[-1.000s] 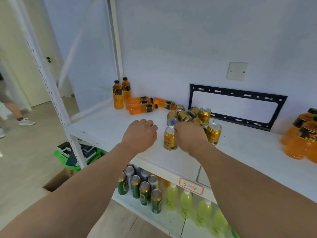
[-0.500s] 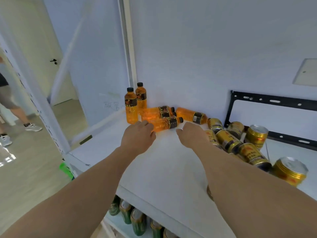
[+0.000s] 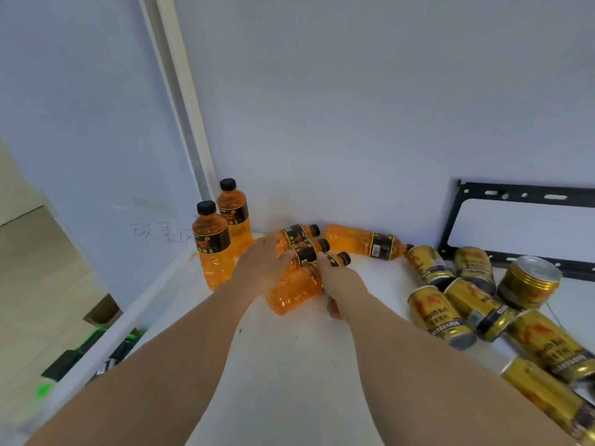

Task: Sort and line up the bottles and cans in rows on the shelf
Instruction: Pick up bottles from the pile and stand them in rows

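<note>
Both hands have moved up from the bare shelf onto the pile of lying orange bottles since half a second ago.

At the middle of the frame, the left hand lies flat with straight fingers on top of the lying bottles, so its grip is open. The right hand curls around the nearest bottle, gripping it by the neck end. One more lying bottle sits by the wall, just right of the pile. Two standing bottles are in the corner, left of the hands, one behind the other. Gold cans are heaped at the right of the frame, most on their sides, apart from the hands. All of it sits on the white shelf. A black metal frame leans on the wall at the upper right.
</note>
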Tool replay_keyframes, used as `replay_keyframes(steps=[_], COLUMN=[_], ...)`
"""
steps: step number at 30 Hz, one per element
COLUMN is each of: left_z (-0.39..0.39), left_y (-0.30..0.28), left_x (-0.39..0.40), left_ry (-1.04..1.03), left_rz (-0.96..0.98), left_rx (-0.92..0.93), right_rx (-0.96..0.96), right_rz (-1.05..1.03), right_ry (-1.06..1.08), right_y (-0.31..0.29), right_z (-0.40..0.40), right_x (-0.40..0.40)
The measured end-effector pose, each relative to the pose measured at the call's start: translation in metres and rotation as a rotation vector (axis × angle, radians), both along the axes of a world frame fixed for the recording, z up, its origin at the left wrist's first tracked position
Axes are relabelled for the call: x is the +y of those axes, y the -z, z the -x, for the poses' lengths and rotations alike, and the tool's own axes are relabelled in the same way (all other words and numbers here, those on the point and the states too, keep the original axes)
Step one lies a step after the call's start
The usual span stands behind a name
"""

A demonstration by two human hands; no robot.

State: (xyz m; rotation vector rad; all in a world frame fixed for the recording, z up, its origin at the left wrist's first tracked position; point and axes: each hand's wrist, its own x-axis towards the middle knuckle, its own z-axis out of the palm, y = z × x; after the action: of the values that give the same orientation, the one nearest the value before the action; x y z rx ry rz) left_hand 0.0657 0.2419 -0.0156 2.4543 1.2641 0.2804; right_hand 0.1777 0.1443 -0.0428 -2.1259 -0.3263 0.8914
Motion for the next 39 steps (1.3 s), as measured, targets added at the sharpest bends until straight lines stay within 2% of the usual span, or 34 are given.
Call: replay_keyframes(steps=[5,8,10,14,17,21,26,33,39], left_z=[-0.008,-0.011,-0.015,-0.017,-0.01,0.006,0.029,0.056,0.052], left_y=[0.014,0.019,0.019,0.016,0.009,0.006,0.011,-0.02,-0.047], left_x=[0.024,0.032,0.034,0.03,0.019,0.002,-0.036,-0.143,-0.246], left_ry=[0.022,0.068,0.091,0.137,0.258,0.156,0.078,0.243,0.353], left_rz=[-0.037,-0.069,0.016,0.218,0.329,0.555,0.872,1.062,1.059], left_rx=[0.055,0.119,0.179,0.161,0.17,0.095,-0.153,-0.431,-0.583], right_rx=[0.033,0.073,0.097,0.093,0.178,0.213,0.224,0.098,-0.072], right_rz=[0.07,-0.087,-0.162,-0.061,-0.132,-0.24,-0.39,-0.526,-0.507], right_ry=[0.103,0.144,0.201,0.336,0.462,0.578,0.676,0.625,0.56], right_y=[0.001,0.007,0.007,-0.001,-0.006,-0.008,-0.012,-0.062,-0.099], right_z=[0.007,0.007,0.009,0.015,0.019,0.019,0.018,0.014,0.013], right_x=[0.022,0.021,0.015,0.003,-0.011,-0.041,-0.082,-0.165,-0.289])
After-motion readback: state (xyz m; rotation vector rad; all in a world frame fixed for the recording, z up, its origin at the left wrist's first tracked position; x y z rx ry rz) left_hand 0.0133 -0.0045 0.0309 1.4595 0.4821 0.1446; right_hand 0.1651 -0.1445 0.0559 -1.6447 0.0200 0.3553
